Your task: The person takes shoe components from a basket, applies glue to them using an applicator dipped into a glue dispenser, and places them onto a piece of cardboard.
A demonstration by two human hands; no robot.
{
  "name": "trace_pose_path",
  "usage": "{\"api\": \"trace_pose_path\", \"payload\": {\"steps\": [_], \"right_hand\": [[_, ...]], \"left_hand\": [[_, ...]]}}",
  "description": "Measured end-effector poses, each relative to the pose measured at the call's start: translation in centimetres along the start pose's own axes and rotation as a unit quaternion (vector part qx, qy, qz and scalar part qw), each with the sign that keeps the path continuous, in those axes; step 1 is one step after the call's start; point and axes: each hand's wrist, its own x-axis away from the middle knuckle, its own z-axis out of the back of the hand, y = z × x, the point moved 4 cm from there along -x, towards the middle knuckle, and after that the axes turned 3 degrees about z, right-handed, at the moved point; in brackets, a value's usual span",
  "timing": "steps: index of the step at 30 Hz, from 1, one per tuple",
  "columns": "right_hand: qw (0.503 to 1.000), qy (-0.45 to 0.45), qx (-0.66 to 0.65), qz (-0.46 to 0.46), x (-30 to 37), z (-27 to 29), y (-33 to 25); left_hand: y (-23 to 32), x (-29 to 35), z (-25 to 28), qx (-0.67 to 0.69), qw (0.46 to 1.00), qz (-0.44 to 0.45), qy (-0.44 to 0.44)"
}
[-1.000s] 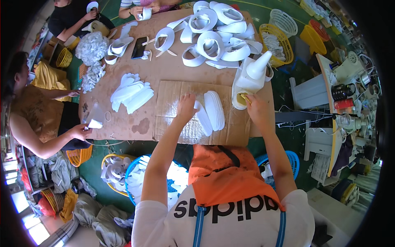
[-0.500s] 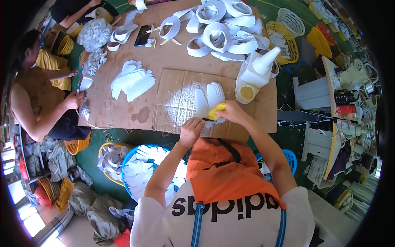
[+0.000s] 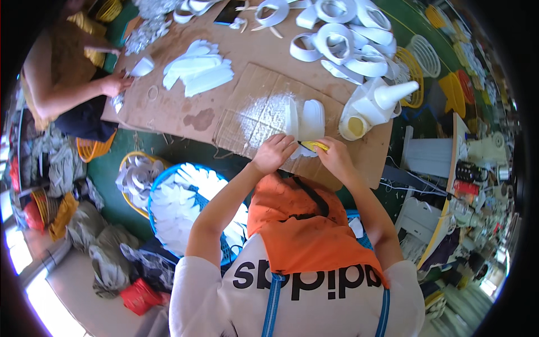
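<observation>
**We hold the yellow tool (image 3: pixel 317 145) over the white stack (image 3: pixel 313 117)**

Nearest us hangs the orange apron (image 3: pixel 314 224), with the blue basket (image 3: pixel 151 205) of white pieces below our left forearm. Our right hand (image 3: pixel 337 158) is closed on the yellow tool, its dark end pointing toward our left hand (image 3: pixel 275 153). The fingers of our left hand are bent at the near end of a white strip (image 3: pixel 291 117); we cannot tell whether they pinch it or only press. The strip lies just left of the white stack, both on the cardboard (image 3: pixel 238 121), which is glossy left of the strip. To the right stands the white bottle (image 3: pixel 368 104), its cone spout tilted away to the right. Farther off to the left we see a flat white pile (image 3: pixel 197 67), and a co-worker's hand (image 3: pixel 116 84) at the table (image 3: pixel 168 115) edge. Beyond are heaped white loops (image 3: pixel 365 68) and, near the top, a phone (image 3: pixel 229 13).
</observation>
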Motion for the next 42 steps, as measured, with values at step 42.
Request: {"api": "trace_pose_path", "payload": {"steps": [42], "right_hand": [[0.991,-0.128,0.048,-0.005,-2.7,-0.2,0.9]], "left_hand": [[-0.4,31.0,-2.1,0.034,0.623,0.728,0.284]]}}
